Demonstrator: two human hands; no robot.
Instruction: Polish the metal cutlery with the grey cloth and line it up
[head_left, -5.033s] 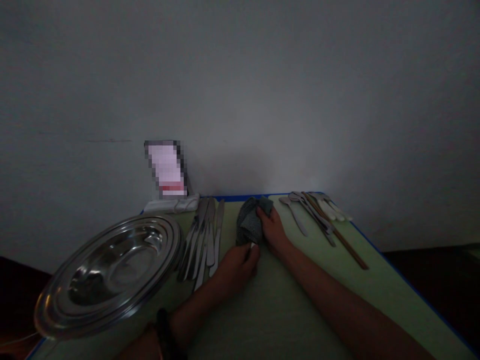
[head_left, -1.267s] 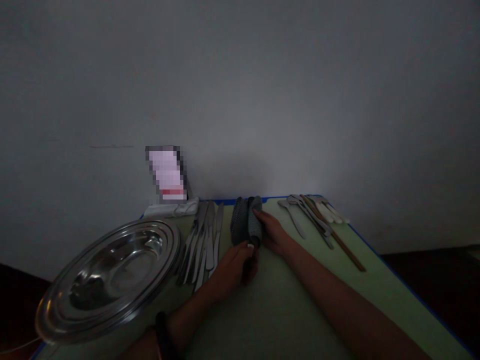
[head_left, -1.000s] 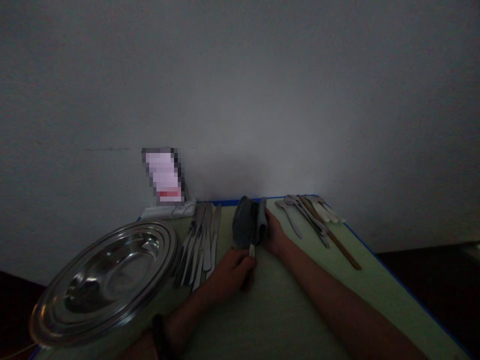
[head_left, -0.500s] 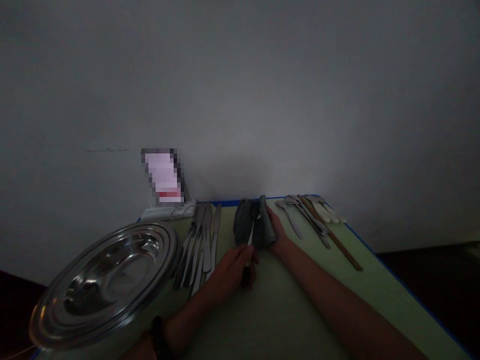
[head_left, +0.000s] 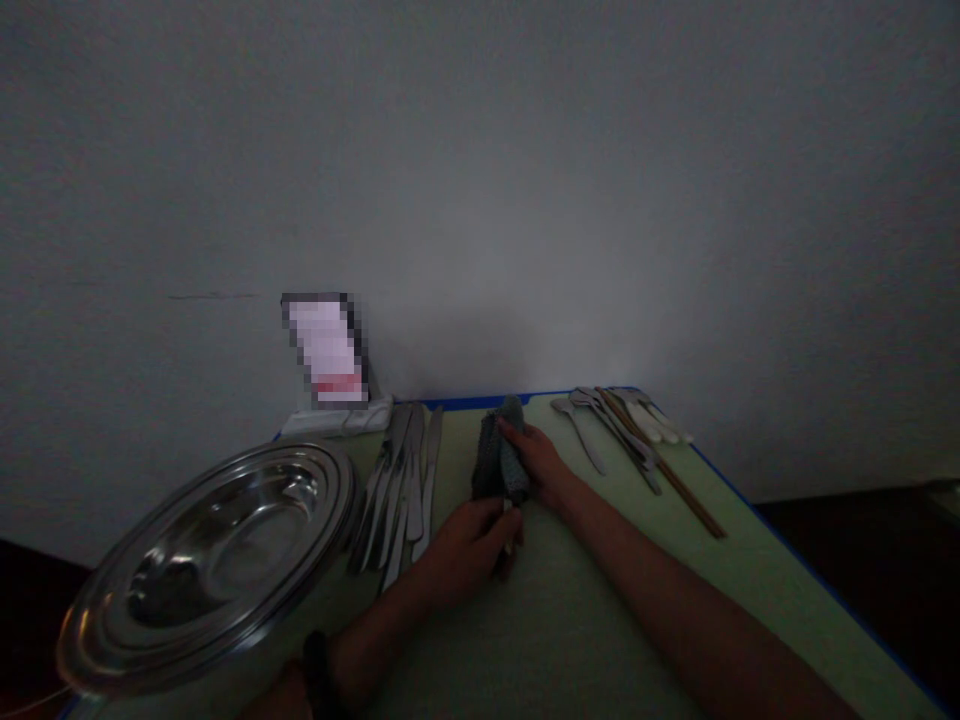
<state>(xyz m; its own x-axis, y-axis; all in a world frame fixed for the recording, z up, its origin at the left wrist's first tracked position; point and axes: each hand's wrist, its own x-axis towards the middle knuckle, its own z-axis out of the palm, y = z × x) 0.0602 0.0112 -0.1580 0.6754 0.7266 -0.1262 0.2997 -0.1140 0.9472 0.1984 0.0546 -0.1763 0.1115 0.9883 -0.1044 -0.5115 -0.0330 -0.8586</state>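
Note:
My right hand (head_left: 538,458) is closed on a grey-green cloth (head_left: 513,455), which is folded over the upper part of a spoon. My left hand (head_left: 480,535) pinches the spoon's handle (head_left: 508,517) just below the cloth. The spoon's bowl is hidden inside the fold. Left of my hands lies a row of several table knives (head_left: 409,490), handles toward me. To the right, a single spoon (head_left: 581,435) lies apart from a group of spoons (head_left: 619,435).
Stacked steel plates (head_left: 247,540) fill the table's left side. A phone (head_left: 328,350) with a blurred screen stands behind them on a white base (head_left: 337,418). Brown chopsticks (head_left: 675,483) and white-handled cutlery (head_left: 652,420) lie at right. A grey wall rises behind the green table.
My right hand has folded the cloth over the spoon's bowl, which showed before. Its thumb now presses on the cloth's front. My left hand has shifted slightly right and nearer me.

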